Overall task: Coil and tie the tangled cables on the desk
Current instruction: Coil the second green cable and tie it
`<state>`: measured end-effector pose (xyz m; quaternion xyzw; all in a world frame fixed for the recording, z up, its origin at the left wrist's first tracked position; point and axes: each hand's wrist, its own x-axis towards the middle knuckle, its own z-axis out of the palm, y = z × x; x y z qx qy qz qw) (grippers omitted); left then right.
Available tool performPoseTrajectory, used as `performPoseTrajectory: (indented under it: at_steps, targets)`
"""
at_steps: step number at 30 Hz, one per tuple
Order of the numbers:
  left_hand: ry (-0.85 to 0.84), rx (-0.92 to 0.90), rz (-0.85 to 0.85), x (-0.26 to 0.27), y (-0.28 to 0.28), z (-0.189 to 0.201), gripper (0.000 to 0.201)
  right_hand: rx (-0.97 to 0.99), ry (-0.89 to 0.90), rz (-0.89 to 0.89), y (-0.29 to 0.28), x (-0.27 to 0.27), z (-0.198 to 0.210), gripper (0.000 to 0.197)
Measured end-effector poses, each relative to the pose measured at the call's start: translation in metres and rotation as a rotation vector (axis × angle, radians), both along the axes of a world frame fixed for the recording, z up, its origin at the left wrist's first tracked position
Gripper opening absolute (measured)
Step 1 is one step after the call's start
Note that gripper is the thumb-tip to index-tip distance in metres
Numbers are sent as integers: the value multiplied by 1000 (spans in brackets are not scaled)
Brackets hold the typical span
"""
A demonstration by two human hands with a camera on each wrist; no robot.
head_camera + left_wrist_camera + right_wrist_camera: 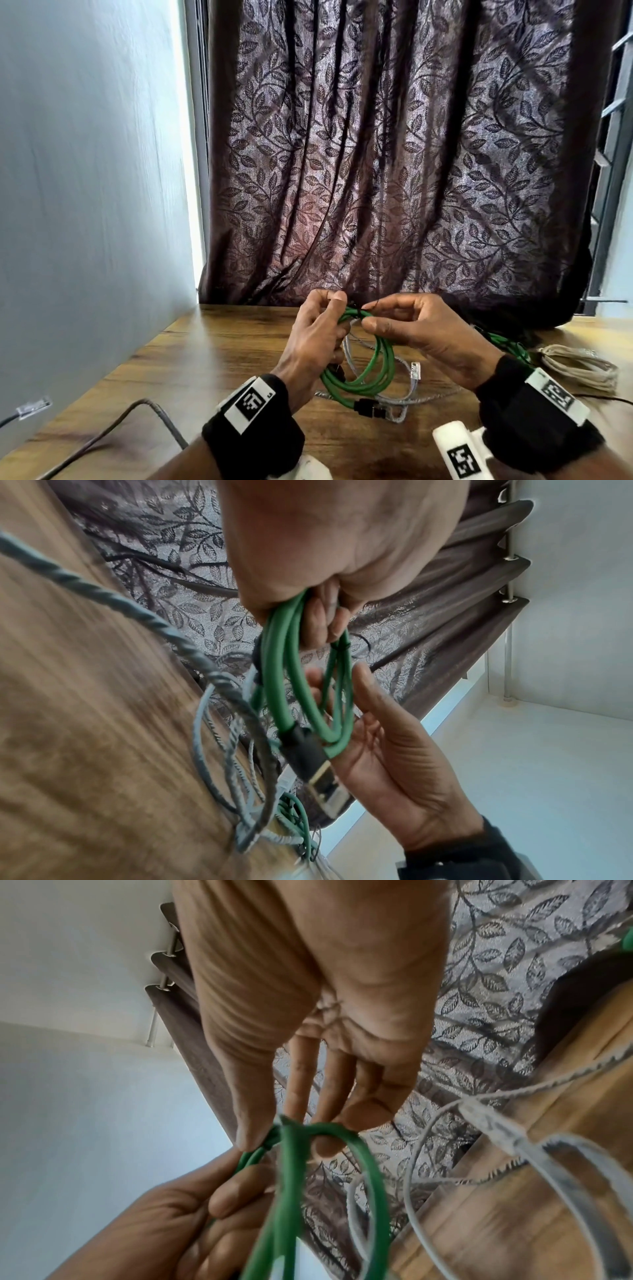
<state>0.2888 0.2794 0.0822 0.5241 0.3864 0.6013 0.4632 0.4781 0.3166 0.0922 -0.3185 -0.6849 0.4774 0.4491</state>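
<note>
A green cable is wound into a coil and held upright above the wooden desk. My left hand grips one side of the coil with curled fingers; the left wrist view shows the strands running out of its fist. A thin black tie wraps the top of the coil. My right hand pinches this tie between thumb and forefinger, close against the green strands. The cable's black plug hangs at the bottom, seen also in the left wrist view as a plug.
A pale grey cable lies loose on the desk under the coil. At the right lie a beige cable bundle and another green cable. A dark grey cable crosses the near left. A leaf-patterned curtain hangs behind the desk.
</note>
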Motion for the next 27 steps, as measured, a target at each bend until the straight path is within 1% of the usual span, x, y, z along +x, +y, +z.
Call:
performPoseTrajectory:
  at_steps: [4,9,14,17,19,21,23,25,27]
  targets:
    - [-35,21,18,-4,3,4,23,-64,-64,43,5,12,3,50]
    - [-100,33,55,-3,5,6,20,-88,1,85,15,21,1,55]
    - [-183,-34,53,-2,4,7,20,-124,112,65,19,24,2,45]
    - [-226,-69,49,-6,8,7,19,-112,127,56,17,26,5,43]
    - [-186,-73,48,-7,8,8,29,-86,127,37,11,30,10,41]
    - [-141,-63,46,-9,8,10,38,-49,126,26,6,37,17,42]
    - [-189,-83,40,-9,7,17,37,4,101,-4,-3,49,30,45]
    - [-256,-128,22,-7,5,23,37,41,85,-51,-13,66,48,42]
    - [-230,-141,0,-3,4,25,37,63,81,-100,-25,86,69,38]
